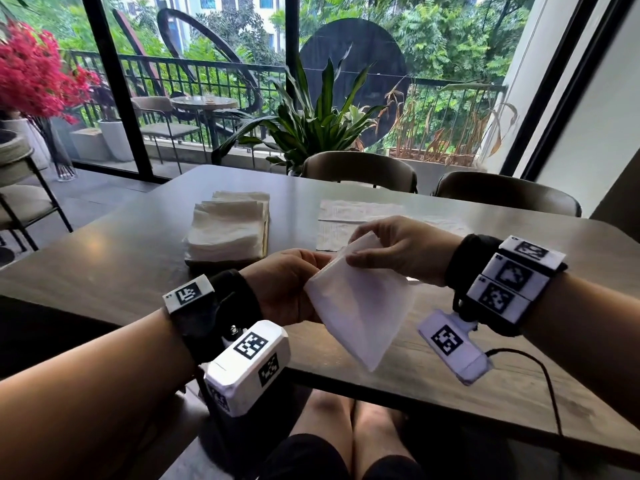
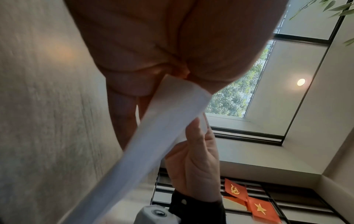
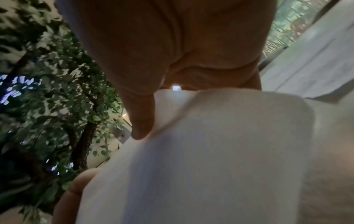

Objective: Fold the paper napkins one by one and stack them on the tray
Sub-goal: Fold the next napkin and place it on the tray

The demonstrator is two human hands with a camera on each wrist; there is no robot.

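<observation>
Napkin — one white paper sheet, partly folded with a diagonal crease — hangs in the air above the near edge of the table, held between both hands, its lowest corner pointing down toward the person's knees. The left hand pinches its left edge, fingers curled round the paper; in the left wrist view the sheet runs as a long white band from those fingers down toward the camera. The right hand grips the upper corner, thumb on the near face and fingers behind it; the right wrist view shows that thumb pressed on the white sheet. Beyond the left hand, one thick stack of folded napkins sits on a tray, of which only a thin edge shows. To the right of the stack, unfolded napkins lie flat on the tabletop — how many I cannot tell. Each wrist wears a black band with white marker blocks. Two chairs stand at the far side of the table, with one leafy potted plant behind them.
</observation>
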